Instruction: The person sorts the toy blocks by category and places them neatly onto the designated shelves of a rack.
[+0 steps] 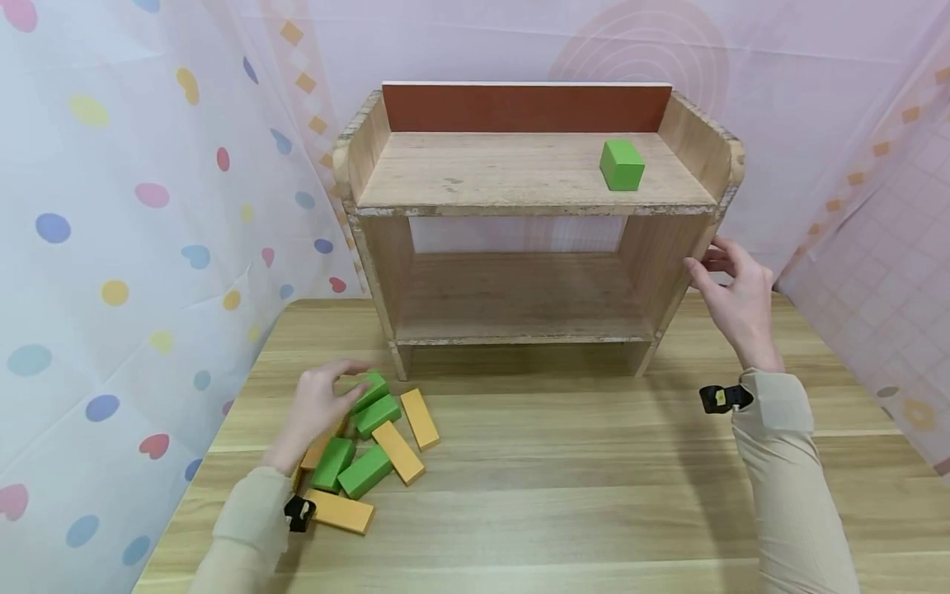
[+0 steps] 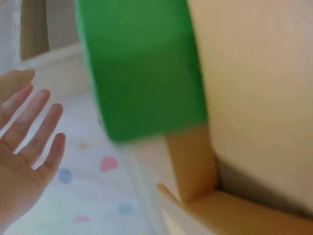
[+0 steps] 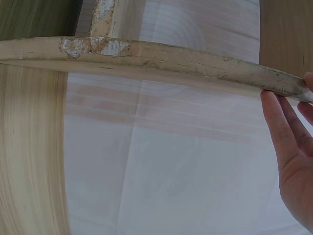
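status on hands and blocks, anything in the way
Left hand at piled green block. Right hand grips shelf at side. Lone green block on top. Nothing visibly blocking.

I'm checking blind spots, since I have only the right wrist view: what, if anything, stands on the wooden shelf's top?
Observer: One green rectangular block, near the right end of the pale wooden shelf.
Operator: And off to the left?
Observer: The person's left hand, at a loose group of green and yellow-orange rectangular blocks on the wood-grain table.
Operator: Is it holding one?
Observer: None that shows; the left wrist view has its fingers spread.
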The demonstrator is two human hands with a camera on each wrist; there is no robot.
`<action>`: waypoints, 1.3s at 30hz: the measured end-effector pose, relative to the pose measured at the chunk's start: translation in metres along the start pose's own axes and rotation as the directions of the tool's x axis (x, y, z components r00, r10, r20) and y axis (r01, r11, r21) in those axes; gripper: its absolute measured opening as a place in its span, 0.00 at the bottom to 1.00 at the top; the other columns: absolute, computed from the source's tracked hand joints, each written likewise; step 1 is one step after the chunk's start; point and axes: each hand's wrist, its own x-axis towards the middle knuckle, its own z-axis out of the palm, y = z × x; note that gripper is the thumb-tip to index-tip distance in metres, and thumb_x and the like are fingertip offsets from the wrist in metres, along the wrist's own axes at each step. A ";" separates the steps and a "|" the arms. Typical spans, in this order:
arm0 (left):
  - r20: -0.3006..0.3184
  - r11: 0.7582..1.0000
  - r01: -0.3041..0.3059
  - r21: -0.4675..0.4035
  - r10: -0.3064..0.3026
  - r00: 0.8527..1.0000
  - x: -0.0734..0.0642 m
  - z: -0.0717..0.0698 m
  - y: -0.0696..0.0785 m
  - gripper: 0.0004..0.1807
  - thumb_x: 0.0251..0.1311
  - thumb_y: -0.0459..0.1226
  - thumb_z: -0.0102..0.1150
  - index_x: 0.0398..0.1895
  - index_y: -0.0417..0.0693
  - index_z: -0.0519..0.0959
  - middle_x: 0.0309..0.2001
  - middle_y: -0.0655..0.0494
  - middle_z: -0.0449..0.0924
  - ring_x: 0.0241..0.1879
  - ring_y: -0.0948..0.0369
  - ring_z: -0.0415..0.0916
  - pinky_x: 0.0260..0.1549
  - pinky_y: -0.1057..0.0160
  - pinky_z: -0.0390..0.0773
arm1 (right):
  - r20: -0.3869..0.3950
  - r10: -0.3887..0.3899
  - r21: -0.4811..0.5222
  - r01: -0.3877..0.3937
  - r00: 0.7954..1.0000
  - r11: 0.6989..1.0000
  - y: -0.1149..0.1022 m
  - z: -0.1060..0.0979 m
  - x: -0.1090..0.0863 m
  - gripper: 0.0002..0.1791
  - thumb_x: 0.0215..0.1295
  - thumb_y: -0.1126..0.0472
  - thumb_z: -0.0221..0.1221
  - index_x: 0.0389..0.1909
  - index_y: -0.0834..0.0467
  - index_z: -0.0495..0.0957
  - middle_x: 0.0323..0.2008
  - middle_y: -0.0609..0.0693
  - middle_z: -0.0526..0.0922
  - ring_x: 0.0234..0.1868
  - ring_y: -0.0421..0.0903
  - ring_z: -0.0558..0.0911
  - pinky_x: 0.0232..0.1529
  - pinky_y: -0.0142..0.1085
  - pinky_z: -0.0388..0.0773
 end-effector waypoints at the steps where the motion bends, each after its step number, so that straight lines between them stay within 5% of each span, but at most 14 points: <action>1: 0.032 0.999 0.037 -0.024 -0.036 0.999 -0.001 -0.001 -0.004 0.14 0.51 0.28 0.66 0.44 0.35 0.81 0.41 0.39 0.85 0.41 0.44 0.82 0.43 0.44 0.80 | 0.002 0.001 -0.001 -0.001 1.000 1.000 0.000 0.000 0.000 0.21 0.64 0.59 0.59 0.57 0.61 0.75 0.44 0.66 0.82 0.33 0.16 0.72 0.31 0.09 0.70; 7: 0.233 0.958 0.238 -0.158 -0.198 0.952 -0.006 -0.008 -0.021 0.19 0.59 0.35 0.62 0.52 0.36 0.77 0.49 0.37 0.81 0.48 0.42 0.80 0.48 0.45 0.79 | 0.018 0.004 0.001 -0.004 1.000 1.000 0.001 -0.001 0.001 0.22 0.64 0.58 0.58 0.58 0.61 0.74 0.46 0.68 0.81 0.34 0.16 0.71 0.31 0.09 0.70; 16: 0.404 0.926 0.353 -0.131 -0.275 0.872 -0.007 -0.012 -0.028 0.25 0.56 0.35 0.64 0.57 0.36 0.74 0.54 0.33 0.77 0.51 0.39 0.77 0.47 0.47 0.81 | 0.012 0.000 0.001 0.000 1.000 1.000 0.001 -0.001 0.000 0.22 0.64 0.59 0.58 0.58 0.61 0.74 0.45 0.67 0.81 0.34 0.16 0.71 0.31 0.09 0.70; 23: 0.420 0.919 0.371 -0.130 -0.288 0.861 -0.006 -0.009 -0.028 0.26 0.54 0.32 0.65 0.57 0.34 0.73 0.54 0.31 0.76 0.51 0.38 0.76 0.47 0.46 0.80 | 0.018 0.005 0.004 -0.005 1.000 1.000 0.002 -0.001 0.000 0.22 0.64 0.58 0.58 0.59 0.61 0.74 0.45 0.67 0.81 0.34 0.17 0.72 0.31 0.10 0.70; 39: 0.372 0.925 0.353 -0.140 -0.282 0.884 -0.002 -0.010 -0.027 0.24 0.53 0.32 0.65 0.56 0.37 0.75 0.50 0.35 0.79 0.46 0.44 0.78 0.43 0.51 0.81 | 0.018 -0.009 0.008 0.009 1.000 1.000 0.003 -0.001 0.002 0.22 0.64 0.59 0.59 0.59 0.60 0.74 0.45 0.67 0.82 0.34 0.17 0.71 0.30 0.09 0.70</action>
